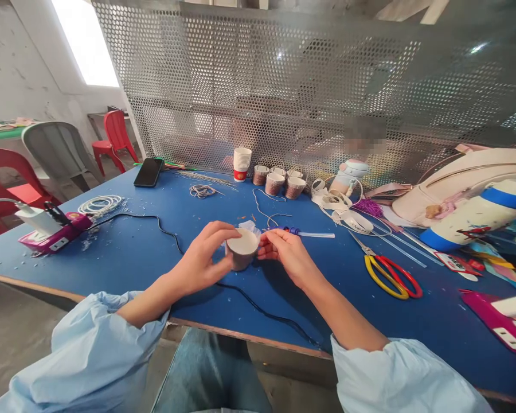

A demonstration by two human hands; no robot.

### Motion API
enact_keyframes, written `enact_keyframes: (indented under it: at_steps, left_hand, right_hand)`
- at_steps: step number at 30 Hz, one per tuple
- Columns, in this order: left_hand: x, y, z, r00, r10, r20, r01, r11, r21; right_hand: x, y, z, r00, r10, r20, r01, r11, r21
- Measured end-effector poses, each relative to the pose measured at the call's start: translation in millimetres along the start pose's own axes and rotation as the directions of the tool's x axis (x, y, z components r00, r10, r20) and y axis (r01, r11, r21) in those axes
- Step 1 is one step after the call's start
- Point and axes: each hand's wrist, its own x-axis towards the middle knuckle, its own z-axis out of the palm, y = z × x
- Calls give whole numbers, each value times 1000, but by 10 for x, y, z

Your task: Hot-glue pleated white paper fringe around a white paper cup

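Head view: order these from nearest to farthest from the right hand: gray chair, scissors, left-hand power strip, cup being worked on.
From the right hand:
1. Cup: at its fingertips, between the hands.
2. Scissors: on the table, to its right.
3. Power strip: table's left end.
4. Gray chair: beyond the table, far left.

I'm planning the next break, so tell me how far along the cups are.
The brown-sided cups by the mesh screen look done. In progress is one cup in the left hand, with the right hand's fingers at its side; whether its covering is complete, I cannot tell. Probably left is the stack of paper cups, its lowest plain white and red.
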Motion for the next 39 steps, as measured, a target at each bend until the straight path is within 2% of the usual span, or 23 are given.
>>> enact_keyframes:
  at_steps: [3,6,7,8,10,11,12,15,21,25,33,39]
  left_hand:
    - [26,-88,-37,976,-149,-157,142,988,-56]
    - [50,-249,-31,902,-313,-298,300,950,-90]
    - [57,-309,-23,879,-349,-325,333,937,-105]
    - [63,-369,-13,860,-381,-338,365,924,-114]
    - [72,-481,4,843,-403,-357,403,912,-78]
    - [74,-530,11,839,-405,-363,422,906,-36]
    - [74,-574,17,834,-408,-371,435,900,-12]
    - [51,-685,30,826,-416,-381,470,881,57]
    - [-40,-842,72,826,-417,-381,508,842,181]
    - [-51,-870,91,817,-411,-405,531,810,250]
    - [-68,-838,113,789,-432,-437,595,716,366]
    - [-78,-780,117,791,-431,-435,601,679,421]
  right_hand:
    - [-48,-21,-14,989,-126,-74,122,991,-56]
    - [-132,-50,-17,948,-291,-127,274,952,-136]
    - [-159,-57,-18,910,-397,-123,367,906,-210]
    - [-179,-59,-21,848,-521,-100,473,828,-301]
    - [-194,-51,-31,680,-733,-4,648,604,-464]
    - [-188,-41,-39,607,-793,45,697,505,-508]
    - [-174,-29,-49,562,-824,74,724,447,-526]
    - [-101,6,-93,506,-858,88,751,388,-534]
    - [23,14,-178,392,-919,23,766,313,-561]
    - [29,5,-174,350,-937,14,784,285,-551]
    - [-43,-31,-161,362,-932,-5,805,316,-503]
    - [-65,-25,-103,343,-936,83,823,257,-506]
